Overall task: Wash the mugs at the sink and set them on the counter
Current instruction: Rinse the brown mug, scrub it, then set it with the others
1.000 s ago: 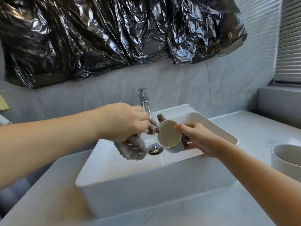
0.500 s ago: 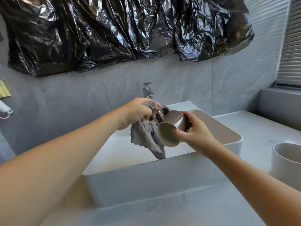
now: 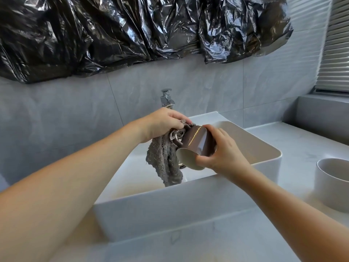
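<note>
A brown mug with a cream inside is tilted over the white sink, its mouth facing down and toward me. My right hand grips its body from the right. My left hand is closed on a grey cloth, which presses against the mug's handle side and hangs down into the basin. A chrome tap stands behind my hands.
A white round container stands on the grey counter at the right edge. Crumpled black plastic sheeting covers the wall above. A raised ledge and blinds are at the far right.
The mug has turned from mouth facing me to tilted with its brown side up. Both hands rose, and the cloth moved from below the mug up to its handle side.
</note>
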`<state>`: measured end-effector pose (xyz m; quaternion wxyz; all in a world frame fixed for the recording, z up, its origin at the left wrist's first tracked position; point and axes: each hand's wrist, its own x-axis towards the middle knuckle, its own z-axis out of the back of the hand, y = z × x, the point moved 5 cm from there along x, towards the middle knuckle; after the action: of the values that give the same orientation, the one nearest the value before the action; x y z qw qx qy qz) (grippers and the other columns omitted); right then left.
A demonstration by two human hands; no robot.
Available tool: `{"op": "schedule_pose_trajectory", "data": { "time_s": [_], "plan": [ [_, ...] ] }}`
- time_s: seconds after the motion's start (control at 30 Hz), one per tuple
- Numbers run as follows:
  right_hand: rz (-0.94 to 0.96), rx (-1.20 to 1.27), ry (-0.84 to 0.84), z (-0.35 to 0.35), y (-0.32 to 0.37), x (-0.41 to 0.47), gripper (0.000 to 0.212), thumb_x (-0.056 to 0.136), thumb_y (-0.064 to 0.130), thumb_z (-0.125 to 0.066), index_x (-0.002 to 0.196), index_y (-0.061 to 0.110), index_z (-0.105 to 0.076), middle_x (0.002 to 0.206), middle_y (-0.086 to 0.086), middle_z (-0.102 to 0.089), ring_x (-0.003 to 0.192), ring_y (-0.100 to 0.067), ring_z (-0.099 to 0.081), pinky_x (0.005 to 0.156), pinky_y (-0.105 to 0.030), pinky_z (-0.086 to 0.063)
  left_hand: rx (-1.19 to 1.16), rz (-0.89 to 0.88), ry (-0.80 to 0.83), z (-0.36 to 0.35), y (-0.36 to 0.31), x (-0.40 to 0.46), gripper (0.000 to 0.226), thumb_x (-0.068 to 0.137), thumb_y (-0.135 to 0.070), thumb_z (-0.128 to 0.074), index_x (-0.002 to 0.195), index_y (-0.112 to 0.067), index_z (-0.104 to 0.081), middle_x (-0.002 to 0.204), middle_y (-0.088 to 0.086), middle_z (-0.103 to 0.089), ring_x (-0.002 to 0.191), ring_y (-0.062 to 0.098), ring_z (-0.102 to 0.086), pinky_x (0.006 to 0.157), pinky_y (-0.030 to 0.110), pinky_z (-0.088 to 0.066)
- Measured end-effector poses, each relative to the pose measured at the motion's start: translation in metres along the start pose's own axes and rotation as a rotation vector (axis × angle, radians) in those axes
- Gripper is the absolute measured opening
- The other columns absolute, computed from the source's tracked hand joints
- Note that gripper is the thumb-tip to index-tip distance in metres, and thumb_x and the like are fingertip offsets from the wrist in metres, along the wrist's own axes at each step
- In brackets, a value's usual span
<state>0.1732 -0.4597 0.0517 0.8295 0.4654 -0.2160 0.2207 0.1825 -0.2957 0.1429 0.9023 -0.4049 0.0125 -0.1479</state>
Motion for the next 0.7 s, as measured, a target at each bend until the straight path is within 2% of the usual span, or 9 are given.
{"op": "schedule_pose_trajectory", "data": {
  "time_s": [0.07, 0.1, 0.23, 0.33, 0.4, 0.5, 0.57, 0.63, 0.7],
  "plan": [
    [0.007, -0.013, -0.006, 0.000, 0.004, -0.002, 0.095, 0.054, 0.059, -0.072, 0.139, 0.026, -0.046, 0.110, 0.014, -0.047, 0.099, -0.001, -0.044, 0.084, -0.014, -0.034, -0.060, 0.045, 0.013, 0.001, 0.002, -0.002, 0.046, 0.067, -0.016, -0.051, 0.104, -0.015, -0.077, 0.111, 0.018, -0.071, 0.098, 0.028, -0.066, 0.092, 0.039, -0.052],
    [0.011, -0.017, -0.010, 0.000, 0.006, -0.003, 0.101, 0.050, 0.066, -0.065, 0.140, 0.025, -0.046, 0.112, 0.014, -0.047, 0.100, 0.000, -0.043, 0.086, -0.015, -0.035, -0.103, 0.073, 0.033, 0.001, 0.004, -0.002, 0.045, 0.067, -0.018, -0.049, 0.103, -0.014, -0.076, 0.111, 0.018, -0.070, 0.100, 0.032, -0.066, 0.093, 0.043, -0.052],
    [0.046, -0.022, -0.051, 0.000, 0.013, -0.008, 0.112, 0.045, 0.078, -0.058, 0.141, 0.021, -0.047, 0.116, 0.013, -0.046, 0.102, 0.003, -0.043, 0.090, -0.015, -0.034, -0.248, 0.194, 0.090, -0.001, 0.008, 0.003, 0.025, 0.098, -0.022, -0.050, 0.101, -0.009, -0.071, 0.097, 0.017, -0.068, 0.086, 0.031, -0.065, 0.085, 0.045, -0.055],
    [0.082, -0.036, -0.110, -0.001, 0.012, -0.009, 0.108, 0.051, 0.076, -0.071, 0.140, 0.020, -0.048, 0.116, 0.012, -0.047, 0.099, 0.006, -0.041, 0.085, -0.007, -0.031, -0.224, 0.172, 0.054, -0.003, 0.003, 0.010, 0.011, 0.094, -0.009, -0.062, 0.099, -0.005, -0.070, 0.093, 0.017, -0.069, 0.082, 0.030, -0.067, 0.081, 0.044, -0.059],
    [0.104, -0.055, -0.162, -0.001, 0.009, -0.008, 0.095, 0.059, 0.063, -0.084, 0.137, 0.020, -0.049, 0.116, 0.009, -0.048, 0.097, 0.005, -0.042, 0.084, -0.009, -0.035, -0.208, 0.150, 0.030, -0.004, -0.003, 0.012, 0.010, 0.090, -0.002, -0.065, 0.097, -0.005, -0.070, 0.093, 0.018, -0.069, 0.082, 0.029, -0.066, 0.084, 0.043, -0.058],
    [0.096, -0.078, -0.205, -0.002, 0.007, -0.008, 0.091, 0.063, 0.056, -0.087, 0.137, 0.022, -0.048, 0.118, 0.009, -0.046, 0.101, 0.002, -0.043, 0.087, -0.017, -0.039, 0.009, -0.014, -0.114, -0.001, -0.010, 0.014, 0.012, 0.084, -0.002, -0.070, 0.085, -0.013, -0.075, 0.084, 0.009, -0.073, 0.077, 0.016, -0.066, 0.085, 0.032, -0.056],
    [0.104, -0.094, -0.213, -0.003, 0.006, -0.008, 0.092, 0.063, 0.052, -0.088, 0.139, 0.022, -0.045, 0.119, 0.011, -0.044, 0.105, -0.003, -0.046, 0.089, -0.022, -0.043, 0.206, -0.180, -0.268, -0.001, -0.015, 0.011, 0.015, 0.082, -0.004, -0.069, 0.078, -0.018, -0.074, 0.073, -0.001, -0.070, 0.069, 0.009, -0.062, 0.077, 0.027, -0.053],
    [0.120, -0.116, -0.193, -0.005, 0.006, -0.008, 0.092, 0.065, 0.044, -0.088, 0.141, 0.021, -0.043, 0.123, 0.007, -0.045, 0.112, -0.012, -0.050, 0.090, -0.027, -0.045, 0.439, -0.397, -0.368, -0.010, -0.021, 0.002, 0.013, 0.081, -0.002, -0.064, 0.078, -0.012, -0.072, 0.073, -0.004, -0.064, 0.072, 0.014, -0.059, 0.073, 0.028, -0.049],
    [0.119, -0.133, -0.175, -0.007, 0.005, -0.009, 0.092, 0.065, 0.036, -0.086, 0.143, 0.019, -0.042, 0.130, 0.001, -0.045, 0.116, -0.018, -0.050, 0.089, -0.031, -0.047, 0.591, -0.578, -0.384, -0.017, -0.023, -0.005, 0.010, 0.078, -0.003, -0.062, 0.078, -0.008, -0.069, 0.079, 0.001, -0.065, 0.079, 0.023, -0.060, 0.076, 0.035, -0.049]
  ]
}}
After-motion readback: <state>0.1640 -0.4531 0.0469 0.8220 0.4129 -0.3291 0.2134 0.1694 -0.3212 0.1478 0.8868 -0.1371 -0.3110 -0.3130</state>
